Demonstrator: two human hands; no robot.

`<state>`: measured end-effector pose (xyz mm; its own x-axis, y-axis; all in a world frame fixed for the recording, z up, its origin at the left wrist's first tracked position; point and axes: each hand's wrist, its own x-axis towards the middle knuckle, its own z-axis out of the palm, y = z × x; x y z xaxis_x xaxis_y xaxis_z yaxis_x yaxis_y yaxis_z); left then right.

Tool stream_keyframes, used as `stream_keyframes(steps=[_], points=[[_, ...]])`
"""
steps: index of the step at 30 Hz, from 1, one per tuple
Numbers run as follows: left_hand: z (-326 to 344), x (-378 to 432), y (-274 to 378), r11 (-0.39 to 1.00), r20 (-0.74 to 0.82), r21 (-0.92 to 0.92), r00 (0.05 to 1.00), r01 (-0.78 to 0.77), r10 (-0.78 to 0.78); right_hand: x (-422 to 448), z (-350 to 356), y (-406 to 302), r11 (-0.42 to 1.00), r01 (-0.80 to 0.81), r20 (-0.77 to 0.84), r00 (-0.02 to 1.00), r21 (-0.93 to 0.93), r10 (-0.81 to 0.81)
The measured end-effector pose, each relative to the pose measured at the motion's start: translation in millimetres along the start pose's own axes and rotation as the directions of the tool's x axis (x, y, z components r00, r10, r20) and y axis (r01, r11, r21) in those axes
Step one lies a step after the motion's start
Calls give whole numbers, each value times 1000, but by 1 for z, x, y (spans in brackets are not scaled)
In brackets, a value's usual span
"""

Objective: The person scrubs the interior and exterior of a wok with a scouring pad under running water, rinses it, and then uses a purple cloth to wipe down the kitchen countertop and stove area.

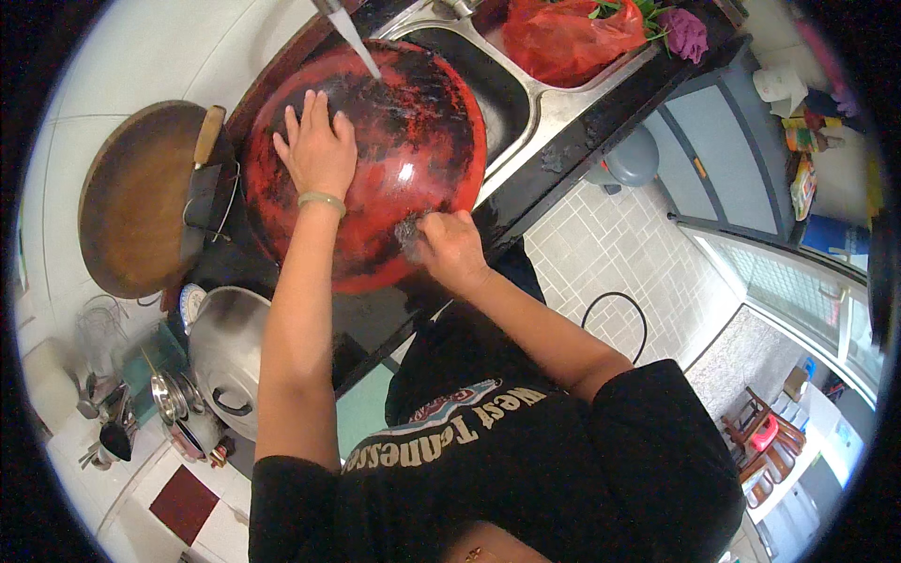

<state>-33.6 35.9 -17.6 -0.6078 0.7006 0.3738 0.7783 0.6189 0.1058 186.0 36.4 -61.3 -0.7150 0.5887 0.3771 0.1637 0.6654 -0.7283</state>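
Note:
A large round red metal vessel, blackened in broad patches and wet-looking, lies across the near part of the sink and the counter. It seems to rest with its rounded underside up. My left hand, a bangle at its wrist, is pressed flat on the left part of it with fingers spread and nothing held. At the lower right edge of the vessel, my right hand grips a steel wool scrubber against its surface. From the top, a pale tapering spout or water stream points down at the vessel; which, I cannot tell.
Beyond is a steel sink holding a red plastic bag with greens. A brown wooden-handled wok leans on the left wall. Nearby stand a lidded steel pot and utensils. Right are a grey bin and cabinet.

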Motion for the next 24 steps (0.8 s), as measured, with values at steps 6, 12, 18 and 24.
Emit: stream_keyframes(steps=[6,12,18,24], points=[[0,2,0,1000,23,-29,1000,7,-6,-4,4,3,994,-103,-9,995,-31,103],[0,2,1,1000,43,6,999,14,-15,22,-23,70,872,-418,-133,908,-254,397],[1,4,2,1000,51,-6,998,25,-24,-21,3,33,937,-148,21,986,-315,163],[1,5,1,1000,30,5,1000,6,-6,5,-5,44,961,-103,-82,993,-259,84]])
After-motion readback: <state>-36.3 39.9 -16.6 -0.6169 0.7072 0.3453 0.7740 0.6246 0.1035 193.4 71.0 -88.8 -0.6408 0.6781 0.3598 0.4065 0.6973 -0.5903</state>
